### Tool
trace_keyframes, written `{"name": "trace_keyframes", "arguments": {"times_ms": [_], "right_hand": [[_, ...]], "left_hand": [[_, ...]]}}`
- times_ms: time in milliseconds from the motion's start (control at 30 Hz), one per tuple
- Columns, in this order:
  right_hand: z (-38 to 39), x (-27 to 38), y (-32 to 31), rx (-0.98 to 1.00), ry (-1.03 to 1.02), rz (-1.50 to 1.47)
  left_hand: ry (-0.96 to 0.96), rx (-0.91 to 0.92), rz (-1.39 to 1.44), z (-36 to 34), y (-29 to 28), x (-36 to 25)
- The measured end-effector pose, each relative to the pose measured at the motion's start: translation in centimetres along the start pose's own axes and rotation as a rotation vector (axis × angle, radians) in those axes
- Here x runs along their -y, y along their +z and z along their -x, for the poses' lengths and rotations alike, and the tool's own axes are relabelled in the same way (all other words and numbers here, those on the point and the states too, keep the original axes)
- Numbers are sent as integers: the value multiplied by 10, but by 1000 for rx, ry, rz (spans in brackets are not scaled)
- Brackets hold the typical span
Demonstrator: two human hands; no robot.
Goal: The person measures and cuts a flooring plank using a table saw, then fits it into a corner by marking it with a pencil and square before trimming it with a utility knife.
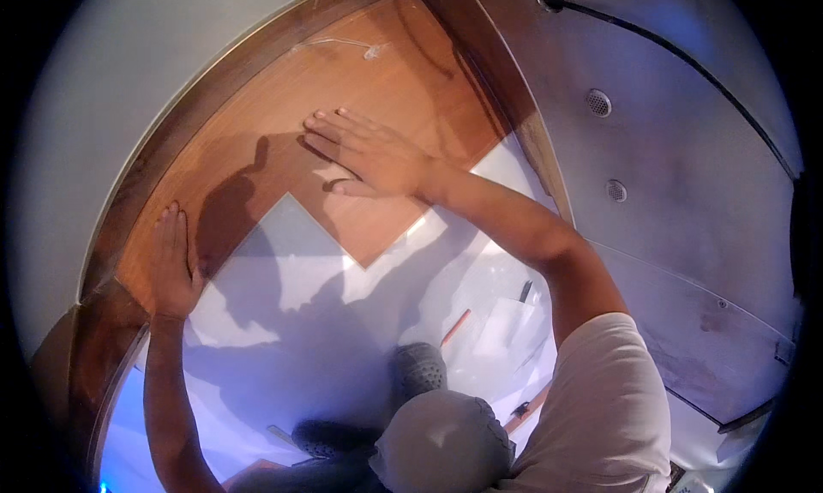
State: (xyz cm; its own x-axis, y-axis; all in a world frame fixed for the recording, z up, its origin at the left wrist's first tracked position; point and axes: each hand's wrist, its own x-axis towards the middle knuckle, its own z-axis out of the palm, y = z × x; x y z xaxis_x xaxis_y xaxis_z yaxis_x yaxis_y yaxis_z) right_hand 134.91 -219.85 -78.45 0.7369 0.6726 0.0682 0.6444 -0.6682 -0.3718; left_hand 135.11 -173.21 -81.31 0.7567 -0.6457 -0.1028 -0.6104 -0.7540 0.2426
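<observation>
Though the flat, empty left hand and right hand hide patches, the panel slants up-right lengthwise. One corner points nearward.

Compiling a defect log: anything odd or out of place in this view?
Yes: what looks like a pale stringy scrap lies on the brown wood surface beyond the right hand, litter on an otherwise plain surface. Brownish blotches also mark the grey panel at far right, possibly stains.

Reading no text, label, brand, number or sign anywhere: not on the orange-brown panels, not on the pale sheet, not on the grey wall.
</observation>
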Motion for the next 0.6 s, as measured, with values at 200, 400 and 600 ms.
{"name": "trace_keyframes", "arguments": {"times_ms": [200, 400, 600], "right_hand": [[48, 0, 5, -22, 319, 83], [42, -3, -4, -9, 246, 122], [37, 9, 16, -27, 350, 172]], "left_hand": [[25, -5, -31, 0, -6, -2], [58, -20, 41, -1, -15, 2], [42, 22, -15, -3, -21, 1]]}}
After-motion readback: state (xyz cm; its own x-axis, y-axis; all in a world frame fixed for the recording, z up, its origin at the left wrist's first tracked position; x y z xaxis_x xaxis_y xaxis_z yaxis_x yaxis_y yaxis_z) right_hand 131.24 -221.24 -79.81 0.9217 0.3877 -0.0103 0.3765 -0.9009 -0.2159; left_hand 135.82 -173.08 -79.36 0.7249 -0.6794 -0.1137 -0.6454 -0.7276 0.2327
